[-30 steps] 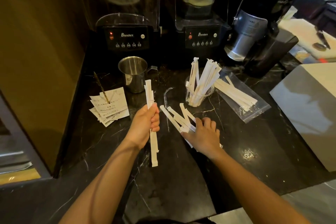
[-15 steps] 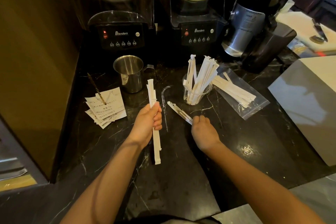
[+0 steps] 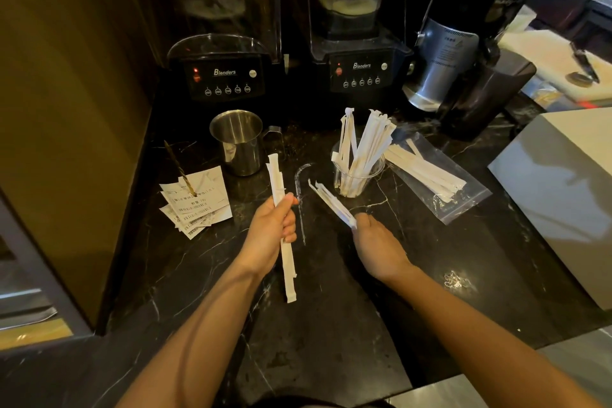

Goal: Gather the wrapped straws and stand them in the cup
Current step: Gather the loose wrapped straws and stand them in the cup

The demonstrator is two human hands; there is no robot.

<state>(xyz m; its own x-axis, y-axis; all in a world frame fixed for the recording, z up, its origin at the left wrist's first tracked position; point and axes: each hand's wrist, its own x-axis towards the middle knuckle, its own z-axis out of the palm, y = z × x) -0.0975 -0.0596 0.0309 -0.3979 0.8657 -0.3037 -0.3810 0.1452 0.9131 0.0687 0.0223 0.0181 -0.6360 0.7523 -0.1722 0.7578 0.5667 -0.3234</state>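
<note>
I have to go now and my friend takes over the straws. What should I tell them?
Left hand: shut on a bundle of wrapped straws, held upright above the counter.
Right hand: shut on a smaller bunch of straws, angled toward the cup.
Clear cup: already has many straws standing in it.
Zip bag right of the cup: more straws lie in it.
Left to do: stand both handfuls in the cup, then the bagged ones.

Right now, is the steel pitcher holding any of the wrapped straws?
No. The steel pitcher looks empty inside; the standing wrapped straws are in the clear cup to its right.
</note>
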